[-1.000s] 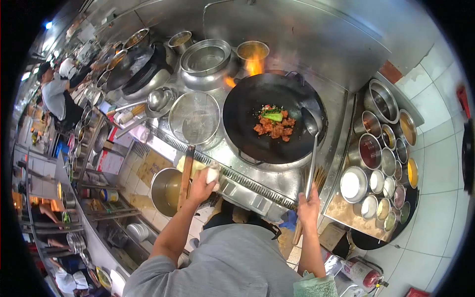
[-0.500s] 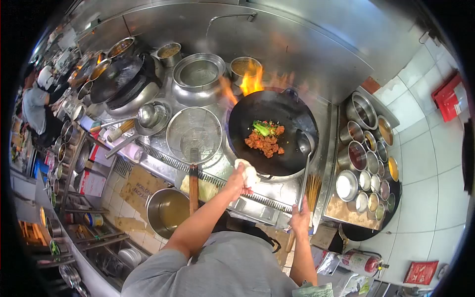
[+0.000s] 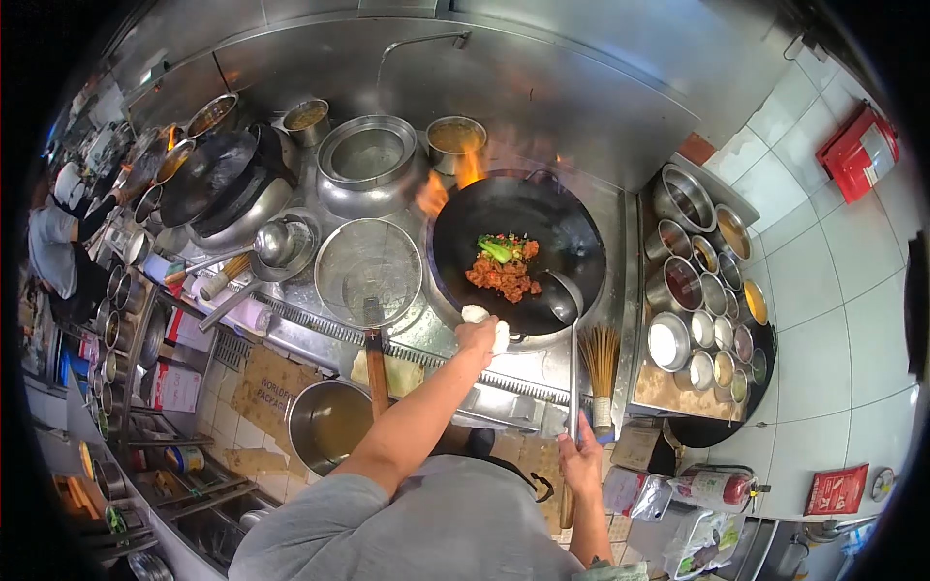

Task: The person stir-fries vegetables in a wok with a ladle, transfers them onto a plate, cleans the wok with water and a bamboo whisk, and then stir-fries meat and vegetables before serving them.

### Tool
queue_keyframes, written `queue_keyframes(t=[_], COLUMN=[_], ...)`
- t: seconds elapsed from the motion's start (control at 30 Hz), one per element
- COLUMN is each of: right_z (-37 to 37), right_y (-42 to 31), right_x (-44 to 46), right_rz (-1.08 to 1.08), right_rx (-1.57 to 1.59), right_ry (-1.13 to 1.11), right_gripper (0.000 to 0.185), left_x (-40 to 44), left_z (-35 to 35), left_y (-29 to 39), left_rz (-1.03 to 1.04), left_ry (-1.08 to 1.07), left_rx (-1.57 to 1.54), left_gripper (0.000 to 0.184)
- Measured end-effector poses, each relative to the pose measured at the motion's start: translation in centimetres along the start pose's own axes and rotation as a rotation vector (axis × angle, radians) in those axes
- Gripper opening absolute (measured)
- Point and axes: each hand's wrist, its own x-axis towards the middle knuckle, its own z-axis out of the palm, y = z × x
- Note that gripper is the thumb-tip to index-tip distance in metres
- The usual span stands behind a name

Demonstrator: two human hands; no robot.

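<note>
My left hand (image 3: 475, 338) is closed around a folded white cloth (image 3: 501, 336) at the near rim of a black wok (image 3: 573, 218). Whether the wok's handle is inside the cloth is hidden. Browned meat pieces (image 3: 502, 279) lie in the wok, topped by chopped red and green bits and a bright green vegetable piece (image 3: 495, 251). My right hand (image 3: 581, 465) grips the handle end of a long metal ladle (image 3: 563, 300). Its bowl rests on the wok's inner right side, close to the meat.
Flames (image 3: 470, 169) rise behind the wok's far left edge. A mesh strainer (image 3: 369, 266) lies to the left, beyond a deep pot (image 3: 334, 387). A bamboo brush (image 3: 601, 373) stands right, beside several seasoning bowls (image 3: 668, 342). Another person (image 3: 53, 237) works far left.
The ladle's bowl has moved down and left, closer to the meat, its handle now more upright. The flames have shrunk. The whole view has shifted slightly.
</note>
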Motion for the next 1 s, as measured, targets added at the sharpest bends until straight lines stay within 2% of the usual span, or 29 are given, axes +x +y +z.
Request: queue_keyframes(t=[0.03,0.1,0.17,0.2,0.23,0.27,0.33,0.37,0.43,0.53,0.57,0.6,0.63,0.67,0.73,0.8,0.83,0.87,0.97,1.0], right_z=[-0.5,-2.2,-5.9,-7.4,-8.4,-9.5,-10.0,-9.1,-5.3,0.4,1.5,2.2,1.9,1.2,-0.7,-3.1,-4.7,-6.6,-10.7,-10.4], right_y=[0.5,-2.8,-12.8,-15.6,-15.4,-14.9,-12.9,-10.8,-9.4,-6.5,-6.8,-7.1,-8.1,-8.7,-9.6,-8.8,-9.9,-11.4,-13.4,-13.5], right_x=[0.0,-1.2,-3.9,-5.0,-4.8,-4.7,-3.5,-1.2,4.1,9.6,10.0,10.4,9.4,8.4,5.5,3.2,1.5,0.1,-2.3,-1.5], right_rz=[-0.040,-0.077,0.141,0.259,0.155,0.048,-0.186,-0.313,-0.235,-0.347,-0.371,-0.395,-0.409,-0.361,-0.303,-0.181,-0.134,-0.093,-0.203,-0.189], right_rx=[-0.041,-0.119,-0.376,-0.503,-0.568,-0.630,-0.683,-0.676,-0.807,-0.741,-0.690,-0.636,-0.551,-0.555,-0.494,-0.454,-0.484,-0.516,-0.665,-0.708], right_ry=[-0.017,-0.056,-0.243,-0.339,-0.377,-0.414,-0.429,-0.405,-0.373,-0.154,-0.098,-0.043,-0.030,-0.061,-0.141,-0.250,-0.317,-0.376,-0.443,-0.444], right_gripper=[0.061,0.062,0.065,0.067,0.067,0.067,0.068,0.068,0.069,0.067,0.067,0.066,0.065,0.064,0.064,0.064,0.063,0.063,0.062,0.062], left_x=[-0.5,-2.5,-7.4,-8.3,-14.3,-16.5,-16.3,-13.6,-9.2,-7.9,-8.1,-11.4,-12.9,-14.6,-16.3,-9.0,-8.9,-11.0,-16.6,-16.1], left_z=[0.0,-0.6,-2.1,-3.4,-3.2,-3.5,-2.5,-2.5,-2.3,-4.9,-6.7,-7.5,-8.6,-9.0,-6.5,-5.3,-4.0,-3.3,-2.4,-1.9], left_y=[0.0,-0.7,-1.3,-2.8,0.0,1.3,2.0,1.2,0.2,-3.9,-6.0,-5.7,-7.0,-6.8,-5.0,-6.7,-4.6,-2.2,1.7,2.1], left_rz=[0.010,0.017,0.022,0.015,-0.083,-0.117,-0.098,-0.067,-0.027,0.118,0.165,0.067,0.153,0.100,0.057,0.029,0.035,0.000,-0.073,-0.074], left_ry=[0.013,0.007,-0.108,-0.114,-0.084,-0.107,-0.045,-0.089,-0.147,-0.138,-0.137,-0.157,-0.135,-0.106,-0.031,-0.104,-0.112,-0.177,-0.072,-0.085], left_rx=[0.014,0.016,-0.075,-0.098,-0.103,-0.021,-0.039,-0.007,0.055,0.025,0.027,0.027,-0.002,0.030,-0.063,-0.134,-0.106,-0.137,-0.060,-0.064], left_gripper=[0.024,0.022,0.021,0.020,0.019,0.017,0.017,0.018,0.020,0.023,0.029,0.035,0.039,0.043,0.033,0.019,0.037,0.029,0.021,0.019])
